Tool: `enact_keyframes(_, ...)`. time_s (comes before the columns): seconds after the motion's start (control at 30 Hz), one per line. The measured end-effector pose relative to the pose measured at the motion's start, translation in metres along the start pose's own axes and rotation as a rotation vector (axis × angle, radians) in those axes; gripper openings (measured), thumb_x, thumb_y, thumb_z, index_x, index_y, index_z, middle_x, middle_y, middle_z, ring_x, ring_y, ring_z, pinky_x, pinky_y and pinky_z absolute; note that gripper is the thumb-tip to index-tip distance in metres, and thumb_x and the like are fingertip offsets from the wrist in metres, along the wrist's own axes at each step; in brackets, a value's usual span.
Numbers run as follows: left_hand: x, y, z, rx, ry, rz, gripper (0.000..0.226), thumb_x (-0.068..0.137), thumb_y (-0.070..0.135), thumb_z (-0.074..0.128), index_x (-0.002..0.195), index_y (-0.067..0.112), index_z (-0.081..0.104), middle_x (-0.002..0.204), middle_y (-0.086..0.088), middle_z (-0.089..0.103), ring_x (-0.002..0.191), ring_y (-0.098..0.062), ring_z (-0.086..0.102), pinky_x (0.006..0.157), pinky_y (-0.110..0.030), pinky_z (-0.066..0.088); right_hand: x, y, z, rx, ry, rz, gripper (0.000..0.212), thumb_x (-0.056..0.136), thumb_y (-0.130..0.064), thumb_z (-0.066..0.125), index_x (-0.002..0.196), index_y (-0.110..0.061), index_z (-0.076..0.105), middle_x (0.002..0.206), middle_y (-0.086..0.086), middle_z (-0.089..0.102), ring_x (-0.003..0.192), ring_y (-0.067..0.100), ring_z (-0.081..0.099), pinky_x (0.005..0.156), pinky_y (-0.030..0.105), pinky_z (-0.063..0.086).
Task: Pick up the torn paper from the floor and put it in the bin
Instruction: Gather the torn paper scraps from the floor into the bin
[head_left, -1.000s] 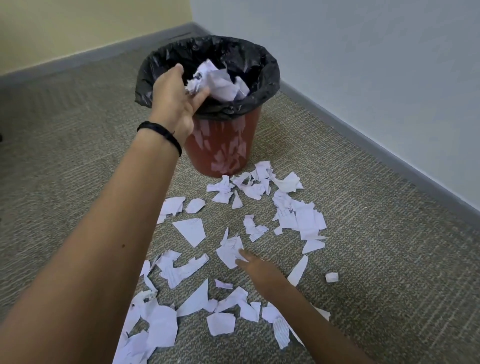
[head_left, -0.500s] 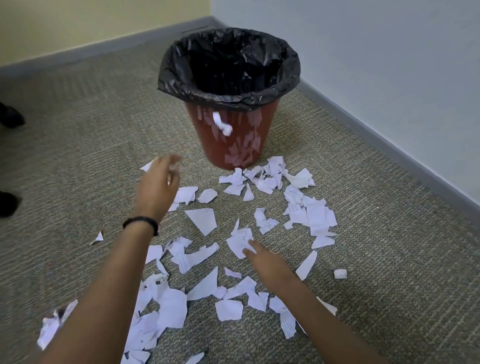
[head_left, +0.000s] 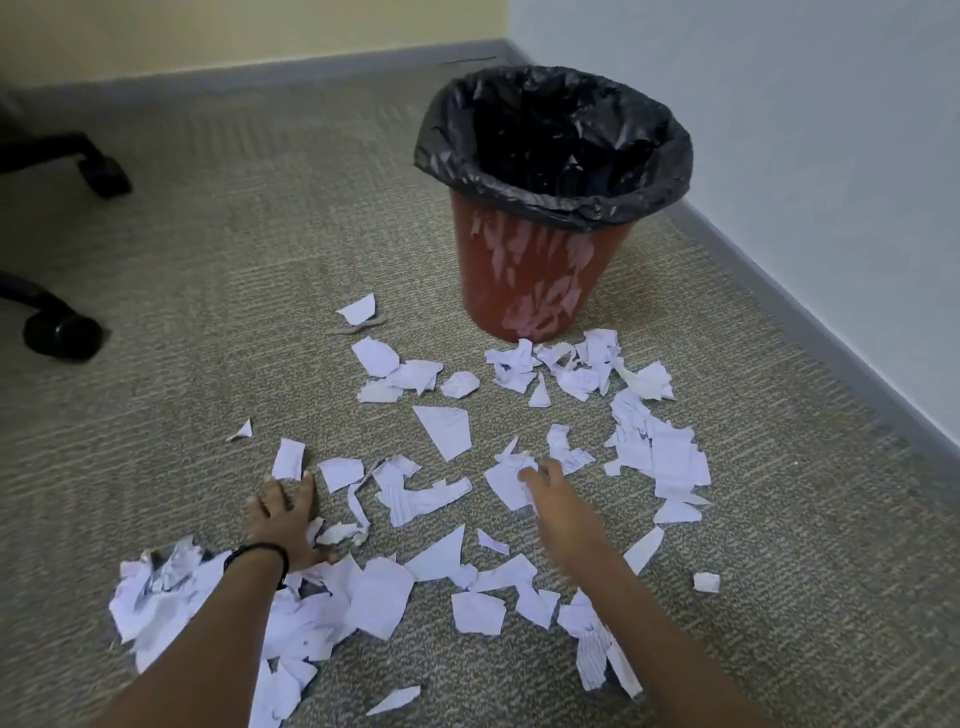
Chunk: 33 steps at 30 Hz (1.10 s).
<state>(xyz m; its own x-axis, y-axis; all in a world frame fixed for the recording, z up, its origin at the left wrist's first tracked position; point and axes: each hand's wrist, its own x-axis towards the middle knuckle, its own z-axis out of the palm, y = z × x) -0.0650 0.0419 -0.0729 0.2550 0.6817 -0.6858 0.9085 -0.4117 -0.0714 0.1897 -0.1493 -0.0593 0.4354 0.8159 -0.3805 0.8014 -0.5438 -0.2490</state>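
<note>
Many scraps (head_left: 445, 432) under splayed left hand (head_left: 283, 519), loose right hand (head_left: 560, 501); bin (head_left: 524, 260) dark inside

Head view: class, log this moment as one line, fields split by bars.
left hand: flat on carpet | right hand: touching a scrap, grip unclear | bin: upright, lined | torn paper: scattered on carpet

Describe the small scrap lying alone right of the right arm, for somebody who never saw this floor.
Start at the red bin by the wall and come down the paper trail. Right of the right forearm, past a slanted strip, lies a small blocky scrap; unlike its neighbours, it touches no other piece.
</note>
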Motion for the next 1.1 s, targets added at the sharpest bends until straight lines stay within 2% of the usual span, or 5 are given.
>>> enact_keyframes(0.23,0.002,-0.001,-0.001,-0.068,-0.047,-0.003,0.116,0.079,0.057,0.062,0.146,0.015,-0.022,0.149,-0.031,-0.023,0.139,-0.054,-0.009,0.117,-0.049,0.012,0.029,-0.014,-0.007,-0.133,-0.107,-0.050,0.085,0.085,-0.009,0.066,0.148,-0.029,0.013,0.154,0.017,0.005,0.137,0.037,0.028,0.094,0.041,0.049)
enact_keyframes(0.5,-0.002,0.003,-0.006,-0.039,-0.078,-0.010,0.103,0.089,0.049,0.054,0.145,0.009,-0.023,0.147,-0.035,-0.025,0.137,-0.056,-0.010,0.115,-0.054,0.010,0.050,-0.017,-0.014,-0.121,-0.135,-0.052,0.058,0.080,-0.008,0.070,0.129,-0.017,0.040,0.135,0.017,0.027,0.103,0.034,0.055,0.071,0.032,0.044)
enact_keyframes(0.7,-0.003,0.004,-0.007,-0.039,-0.092,-0.004,0.102,0.090,0.047,0.054,0.146,0.011,-0.024,0.147,-0.034,-0.026,0.137,-0.057,-0.010,0.114,-0.054,0.010,0.053,-0.012,-0.012,-0.072,-0.102,-0.043,0.074,0.075,-0.010,0.076,0.134,-0.021,0.034,0.134,0.014,0.027,0.098,0.032,0.058,0.071,0.032,0.044)
enact_keyframes(0.9,-0.001,0.000,-0.004,-0.071,-0.102,0.009,0.101,0.090,0.041,0.057,0.146,0.014,-0.023,0.149,-0.030,-0.027,0.137,-0.055,-0.013,0.116,-0.054,0.015,0.052,-0.014,-0.012,-0.093,-0.121,-0.024,0.053,0.080,-0.010,0.072,0.128,-0.014,0.050,0.138,0.015,0.029,0.109,0.032,0.057,0.087,0.036,0.048)
enact_keyframes(1.1,-0.001,-0.002,-0.001,-0.124,-0.079,0.036,0.102,0.089,0.036,0.061,0.147,0.017,-0.020,0.150,-0.026,-0.028,0.138,-0.053,-0.016,0.116,-0.054,0.016,0.054,-0.007,-0.011,0.054,-0.121,-0.008,0.020,0.082,-0.002,0.065,0.101,-0.002,0.067,0.119,0.018,0.057,0.100,0.030,0.060,0.068,0.024,0.036)
